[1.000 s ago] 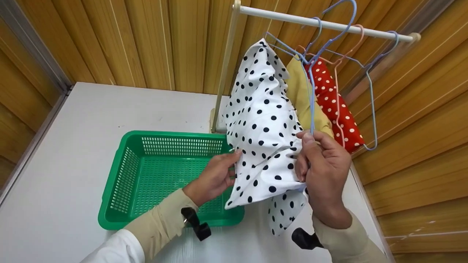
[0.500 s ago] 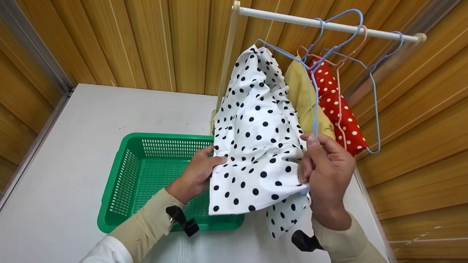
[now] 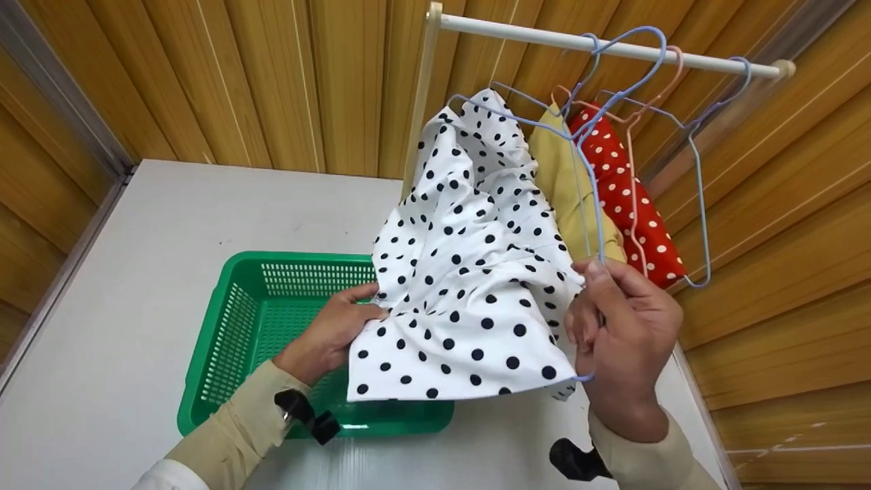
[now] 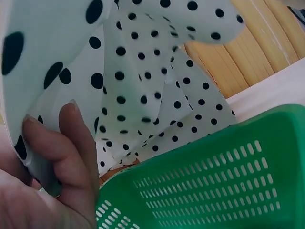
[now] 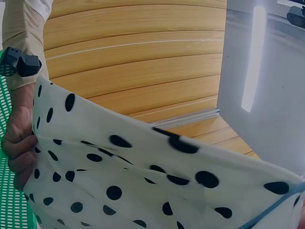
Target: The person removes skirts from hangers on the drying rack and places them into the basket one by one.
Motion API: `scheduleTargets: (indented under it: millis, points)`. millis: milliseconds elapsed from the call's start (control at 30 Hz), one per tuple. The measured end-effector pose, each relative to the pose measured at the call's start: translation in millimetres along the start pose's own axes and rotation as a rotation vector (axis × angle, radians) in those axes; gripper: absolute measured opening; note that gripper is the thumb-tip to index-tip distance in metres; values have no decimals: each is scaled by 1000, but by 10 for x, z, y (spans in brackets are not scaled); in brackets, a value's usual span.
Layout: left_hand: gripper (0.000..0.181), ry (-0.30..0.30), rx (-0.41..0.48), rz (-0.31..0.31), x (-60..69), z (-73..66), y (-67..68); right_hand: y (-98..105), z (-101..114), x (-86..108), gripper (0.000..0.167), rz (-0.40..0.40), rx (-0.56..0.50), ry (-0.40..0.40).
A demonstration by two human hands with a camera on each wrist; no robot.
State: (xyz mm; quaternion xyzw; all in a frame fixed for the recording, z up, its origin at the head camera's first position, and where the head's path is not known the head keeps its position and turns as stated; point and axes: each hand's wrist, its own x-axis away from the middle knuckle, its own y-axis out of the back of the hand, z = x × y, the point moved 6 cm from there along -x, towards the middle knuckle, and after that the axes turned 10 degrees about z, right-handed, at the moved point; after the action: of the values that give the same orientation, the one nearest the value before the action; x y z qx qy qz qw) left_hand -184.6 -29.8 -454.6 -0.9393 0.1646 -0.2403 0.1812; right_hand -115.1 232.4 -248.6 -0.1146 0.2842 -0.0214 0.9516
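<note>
A white cloth garment with black polka dots drapes over a blue wire hanger in front of the rack. My left hand pinches the cloth's left edge between thumb and fingers; in the left wrist view, the fingers curl around that edge. With thumb and forefinger, my right hand grips the hanger's right side, beside the cloth's lower right corner. The hanger's hook appears close to the rack's rail; whether it touches cannot be told. Folds hide part of the hanger.
A green plastic basket stands on the white table, partly under the cloth. On the white rail hang a yellow cloth, a red cloth with white dots and more hangers. Wood-patterned walls enclose the table.
My left hand has moved left and down, drawing the cloth's left edge outward so it spreads wider. The hanger has swung round and its hook sits lower; my right hand shifted slightly right and down.
</note>
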Motion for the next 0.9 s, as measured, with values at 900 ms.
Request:
scheduleTargets:
  millis: [900]
  points:
    - [24, -46, 63, 13, 367, -12, 29, 20, -193, 150, 18, -76, 268, 0]
